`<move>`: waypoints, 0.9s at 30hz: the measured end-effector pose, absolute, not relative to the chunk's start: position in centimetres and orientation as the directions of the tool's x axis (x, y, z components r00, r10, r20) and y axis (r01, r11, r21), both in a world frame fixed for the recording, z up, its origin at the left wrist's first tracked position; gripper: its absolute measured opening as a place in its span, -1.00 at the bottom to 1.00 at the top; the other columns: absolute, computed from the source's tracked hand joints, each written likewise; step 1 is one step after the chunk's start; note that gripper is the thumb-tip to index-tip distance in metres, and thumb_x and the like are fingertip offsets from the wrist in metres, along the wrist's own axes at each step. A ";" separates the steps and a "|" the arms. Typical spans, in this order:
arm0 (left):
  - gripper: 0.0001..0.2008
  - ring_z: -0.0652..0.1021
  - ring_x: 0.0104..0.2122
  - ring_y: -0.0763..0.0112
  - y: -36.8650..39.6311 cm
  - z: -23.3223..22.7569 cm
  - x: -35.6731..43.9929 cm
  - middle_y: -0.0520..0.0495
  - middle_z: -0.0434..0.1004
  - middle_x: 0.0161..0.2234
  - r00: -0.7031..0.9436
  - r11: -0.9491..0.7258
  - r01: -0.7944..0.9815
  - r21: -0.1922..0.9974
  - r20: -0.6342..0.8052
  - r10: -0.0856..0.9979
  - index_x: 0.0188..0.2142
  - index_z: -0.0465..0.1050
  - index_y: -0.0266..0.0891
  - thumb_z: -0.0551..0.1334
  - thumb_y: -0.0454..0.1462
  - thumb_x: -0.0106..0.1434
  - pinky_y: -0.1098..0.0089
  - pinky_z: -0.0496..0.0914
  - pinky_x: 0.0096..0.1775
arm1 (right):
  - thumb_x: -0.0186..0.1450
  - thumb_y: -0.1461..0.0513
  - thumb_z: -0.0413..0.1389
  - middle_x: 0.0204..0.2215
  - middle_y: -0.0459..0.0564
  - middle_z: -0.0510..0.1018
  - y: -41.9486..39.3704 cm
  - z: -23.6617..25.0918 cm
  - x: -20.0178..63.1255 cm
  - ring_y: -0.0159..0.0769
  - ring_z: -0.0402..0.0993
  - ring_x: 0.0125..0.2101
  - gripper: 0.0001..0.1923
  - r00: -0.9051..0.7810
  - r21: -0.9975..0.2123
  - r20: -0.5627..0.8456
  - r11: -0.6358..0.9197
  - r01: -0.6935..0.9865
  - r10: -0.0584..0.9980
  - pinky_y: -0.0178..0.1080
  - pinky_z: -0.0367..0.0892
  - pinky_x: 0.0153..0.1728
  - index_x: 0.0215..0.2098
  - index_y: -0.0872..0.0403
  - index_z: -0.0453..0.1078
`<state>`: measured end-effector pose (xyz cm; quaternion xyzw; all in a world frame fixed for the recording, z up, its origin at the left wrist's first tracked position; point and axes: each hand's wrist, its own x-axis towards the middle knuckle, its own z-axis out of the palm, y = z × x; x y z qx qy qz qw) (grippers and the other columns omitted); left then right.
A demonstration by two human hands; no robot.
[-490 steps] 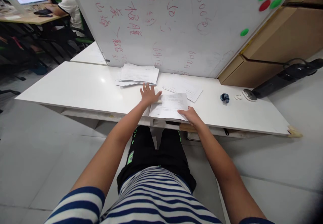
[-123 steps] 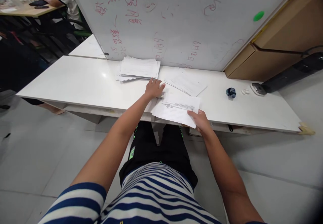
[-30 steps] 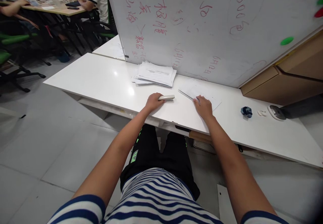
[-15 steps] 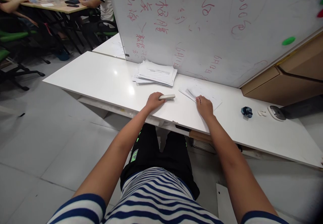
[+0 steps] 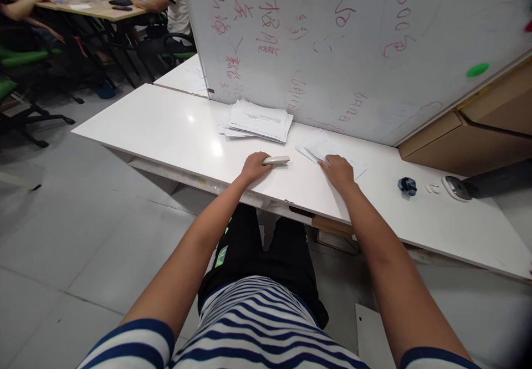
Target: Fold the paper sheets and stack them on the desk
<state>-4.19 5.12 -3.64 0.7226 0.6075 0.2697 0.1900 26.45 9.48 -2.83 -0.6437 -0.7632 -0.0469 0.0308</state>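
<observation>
My left hand (image 5: 254, 168) is wrapped round the rear of a pale stapler (image 5: 277, 160), whose nose points right, low over the white table (image 5: 166, 136). To its right, my right hand (image 5: 339, 172) pinches the near edge of some paper sheets (image 5: 312, 153); part of that paper is raised or folded. More white paper lies under and beyond these fingers, partly covered by the hand. Behind the stapler, near the whiteboard, rests a messy stack of papers (image 5: 260, 119) with print on the top sheet.
A whiteboard (image 5: 316, 42) with red writing rises along the table's back edge. At the right are brown cardboard boxes (image 5: 440, 136), a dark blue crumpled item (image 5: 407, 186), a small white object (image 5: 432, 188) and a dark cylindrical thing (image 5: 457, 187). People sit at a desk (image 5: 103, 11) far left.
My right hand has shifted slightly, its fingers now turned more over the sheets' edge. The left hand and stapler stay nearly where they were.
</observation>
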 end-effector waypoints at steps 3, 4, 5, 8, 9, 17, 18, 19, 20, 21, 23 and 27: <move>-0.73 0.51 -0.12 0.18 5.2 -3.8 -4.2 -0.08 0.57 -0.13 0.112 -0.191 0.769 0.611 0.166 0.980 -0.15 0.52 -0.17 0.24 -0.12 0.21 0.29 0.35 -0.14 | 0.46 0.05 -0.20 -0.17 0.19 0.53 9.3 -2.9 26.0 -0.13 0.42 -0.19 -0.55 -0.183 0.087 0.097 0.175 0.981 0.978 -0.24 0.18 -0.34 -0.07 0.17 0.39; -0.73 0.51 -0.11 0.17 5.3 -3.9 -4.2 -0.08 0.57 -0.13 0.110 -0.192 0.765 0.615 0.169 0.979 -0.15 0.52 -0.18 0.24 -0.12 0.21 0.29 0.36 -0.14 | 0.46 0.07 -0.21 -0.20 0.20 0.54 9.3 -2.9 25.8 -0.12 0.44 -0.21 -0.55 -0.183 0.111 0.089 0.173 0.979 0.979 -0.23 0.19 -0.35 -0.08 0.19 0.39; -0.73 0.51 -0.11 0.17 5.3 -3.9 -4.2 -0.08 0.57 -0.13 0.108 -0.193 0.762 0.618 0.173 0.979 -0.15 0.52 -0.18 0.24 -0.12 0.20 0.29 0.36 -0.14 | 0.46 0.09 -0.22 -0.22 0.22 0.54 9.3 -2.9 25.6 -0.11 0.45 -0.23 -0.55 -0.182 0.136 0.081 0.170 0.976 0.980 -0.23 0.19 -0.36 -0.08 0.21 0.39; -0.72 0.52 -0.11 0.17 5.3 -4.0 -4.2 -0.09 0.57 -0.13 0.112 -0.198 0.758 0.621 0.176 0.978 -0.15 0.52 -0.17 0.24 -0.11 0.20 0.28 0.36 -0.14 | 0.45 0.18 -0.22 -0.29 0.27 0.54 9.6 -3.0 25.0 -0.09 0.49 -0.27 -0.58 -0.191 0.196 0.066 0.175 0.965 0.979 -0.22 0.22 -0.35 -0.08 0.28 0.38; -0.72 0.52 -0.11 0.16 5.3 -4.0 -4.2 -0.08 0.57 -0.13 0.112 -0.197 0.759 0.620 0.175 0.978 -0.15 0.52 -0.17 0.24 -0.12 0.20 0.27 0.36 -0.13 | 0.44 0.23 -0.20 -0.31 0.28 0.54 9.6 -3.1 24.9 -0.08 0.50 -0.28 -0.62 -0.196 0.214 0.062 0.179 0.960 0.979 -0.22 0.23 -0.35 -0.06 0.30 0.36; -0.73 0.52 -0.11 0.17 5.2 -3.7 -4.2 -0.09 0.57 -0.14 0.111 -0.197 0.757 0.623 0.174 0.978 -0.15 0.52 -0.20 0.24 -0.13 0.21 0.27 0.36 -0.12 | 0.34 0.37 -0.14 0.10 0.40 0.39 9.4 -3.3 25.2 -0.24 0.47 -0.40 -0.27 -0.247 0.273 0.147 0.201 0.941 0.958 -0.20 0.32 -0.40 0.42 0.10 -0.28; -0.73 0.52 -0.12 0.17 5.1 -3.7 -4.2 -0.08 0.57 -0.14 0.114 -0.197 0.756 0.625 0.171 0.979 -0.15 0.52 -0.19 0.24 -0.13 0.21 0.27 0.37 -0.13 | 0.34 0.37 -0.14 0.22 0.40 0.26 9.4 -3.3 25.2 -0.27 0.46 -0.41 -0.27 -0.264 0.275 0.155 0.215 0.937 0.952 -0.20 0.33 -0.41 0.42 0.03 -0.27; -0.74 0.52 -0.13 0.18 5.1 -3.6 -4.2 -0.08 0.57 -0.15 0.116 -0.195 0.756 0.624 0.166 0.979 -0.15 0.52 -0.19 0.24 -0.13 0.21 0.28 0.37 -0.14 | 0.33 0.37 -0.14 0.29 0.38 0.14 9.4 -3.3 25.3 -0.29 0.45 -0.41 -0.28 -0.276 0.279 0.151 0.227 0.933 0.949 -0.20 0.33 -0.42 0.42 -0.01 -0.21; -0.74 0.52 -0.13 0.19 5.0 -3.5 -4.1 -0.07 0.57 -0.15 0.116 -0.194 0.757 0.623 0.164 0.980 -0.15 0.52 -0.18 0.24 -0.13 0.21 0.29 0.37 -0.15 | 0.32 0.37 -0.14 0.33 0.35 0.08 9.4 -3.3 25.4 -0.30 0.45 -0.42 -0.31 -0.284 0.284 0.142 0.236 0.929 0.948 -0.20 0.34 -0.42 0.40 -0.01 -0.11; -0.75 0.52 -0.14 0.19 5.0 -3.4 -4.1 -0.07 0.57 -0.16 0.117 -0.193 0.759 0.622 0.162 0.980 -0.16 0.51 -0.18 0.23 -0.13 0.22 0.29 0.36 -0.16 | 0.32 0.37 -0.14 0.33 0.35 0.07 9.5 -3.4 25.4 -0.29 0.45 -0.41 -0.36 -0.288 0.290 0.136 0.240 0.926 0.948 -0.19 0.34 -0.42 0.36 0.02 -0.01; -0.75 0.52 -0.15 0.21 5.0 -3.4 -4.1 -0.06 0.57 -0.16 0.114 -0.191 0.760 0.621 0.161 0.980 -0.16 0.51 -0.17 0.23 -0.13 0.22 0.30 0.36 -0.17 | 0.33 0.36 -0.14 0.29 0.37 0.16 9.7 -3.8 25.5 -0.24 0.47 -0.38 -0.45 -0.292 0.298 0.148 0.239 0.924 0.945 -0.19 0.34 -0.39 0.28 0.12 0.16; -0.74 0.52 -0.13 0.21 5.1 -3.6 -4.2 -0.06 0.57 -0.15 0.118 -0.197 0.773 0.602 0.169 0.979 -0.16 0.51 -0.18 0.23 -0.13 0.22 0.29 0.36 -0.14 | 0.35 0.33 -0.16 0.06 0.33 0.42 10.1 -4.6 25.7 -0.18 0.49 -0.35 -0.51 -0.274 0.263 0.231 0.211 0.942 0.934 -0.22 0.31 -0.39 0.23 0.19 0.21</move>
